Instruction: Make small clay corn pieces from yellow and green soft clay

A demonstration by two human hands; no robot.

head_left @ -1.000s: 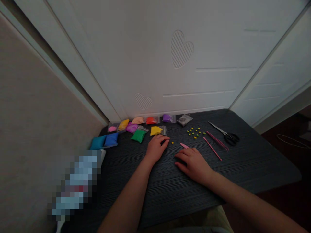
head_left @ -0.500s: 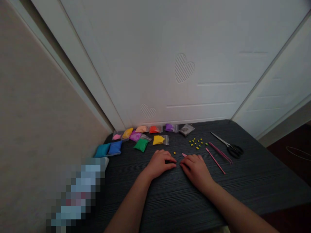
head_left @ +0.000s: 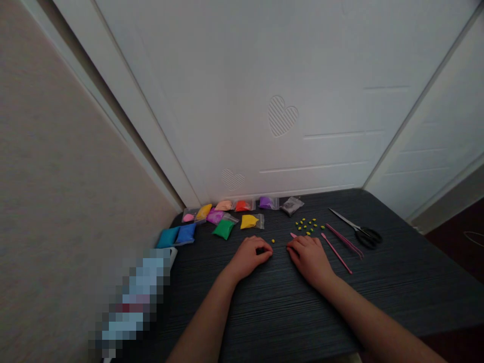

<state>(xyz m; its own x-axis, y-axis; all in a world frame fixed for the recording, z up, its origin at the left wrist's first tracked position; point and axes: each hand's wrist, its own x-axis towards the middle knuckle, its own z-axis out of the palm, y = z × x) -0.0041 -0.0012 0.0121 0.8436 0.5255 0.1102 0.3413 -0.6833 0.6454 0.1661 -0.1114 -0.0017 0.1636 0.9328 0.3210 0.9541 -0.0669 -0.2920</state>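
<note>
My left hand (head_left: 250, 256) rests on the dark table (head_left: 397, 282) with its fingers curled round something dark that I cannot make out. A small yellow clay ball (head_left: 273, 241) lies just beyond its fingertips. My right hand (head_left: 309, 254) lies palm down beside it, fingers bent, with the tip of a pink tool (head_left: 293, 235) showing past its knuckles. Whether that hand grips the tool is hidden. The yellow clay bag (head_left: 251, 221) sits a little behind my left hand.
Small bags of coloured clay (head_left: 224, 228) lie in rows at the back left, against the white door. Several tiny yellow clay bits (head_left: 308, 226) are scattered right of centre, beside two pink tools (head_left: 338, 247) and black scissors (head_left: 361, 233). A blurred object lies at the left edge.
Both hands have drawn closer together in front of me; the left has pulled back from the yellow bag and curled. The view has tilted up slightly.
</note>
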